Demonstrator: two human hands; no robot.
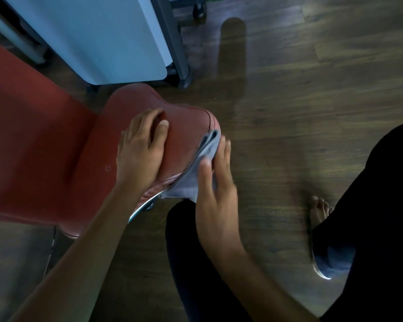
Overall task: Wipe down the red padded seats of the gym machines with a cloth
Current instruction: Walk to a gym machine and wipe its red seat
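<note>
A red padded seat (182, 126) juts toward me at the left centre, joined to a red backrest pad (33, 126) on the far left. My left hand (141, 149) rests flat on top of the seat, fingers spread and relaxed. A folded grey cloth (203, 163) lies against the seat's right front edge. My right hand (215, 177) presses the cloth onto that edge with straight fingers, the thumb lying over the cloth. The cloth's lower end hangs below the seat rim.
A white and grey machine housing (98, 38) stands behind the seat. A chrome frame piece (144, 206) shows under the seat. Dark wooden floor (312, 101) spreads to the right. My legs in dark trousers (370, 205) and a bare foot (319, 210) are at the lower right.
</note>
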